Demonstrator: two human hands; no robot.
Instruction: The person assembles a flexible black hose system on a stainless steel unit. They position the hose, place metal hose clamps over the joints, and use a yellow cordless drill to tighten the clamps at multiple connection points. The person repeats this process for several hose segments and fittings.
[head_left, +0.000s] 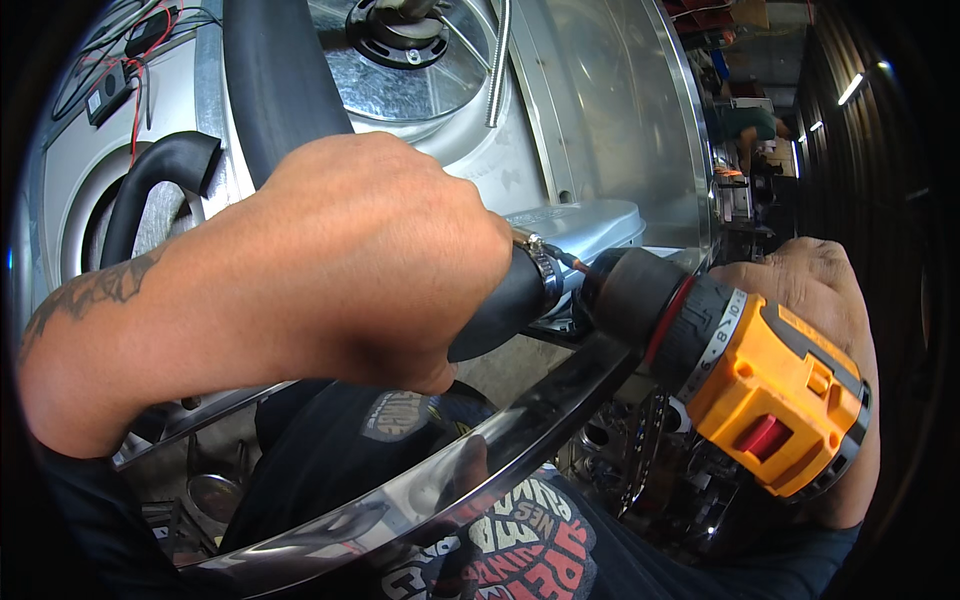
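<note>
My left hand [400,235] is closed around a black rubber hose [505,312], with its fingers mostly hidden behind the fist. A metal worm-drive hose clamp [548,272] circles the hose end, which is fitted at a silver metal housing [592,220]. My right hand [815,275] grips a yellow and black cordless drill [770,385] from its far side; the handle and trigger are hidden. From the drill's chuck a slim driver bit [572,260] reaches left to the clamp's screw and appears to touch it.
A polished curved metal rim [440,480] crosses between my body and the work. Beyond are a thick black pipe [275,80], a bent black hose [150,180], a braided metal line [497,75] and red and black wires [137,110]. Another person [752,125] is far right.
</note>
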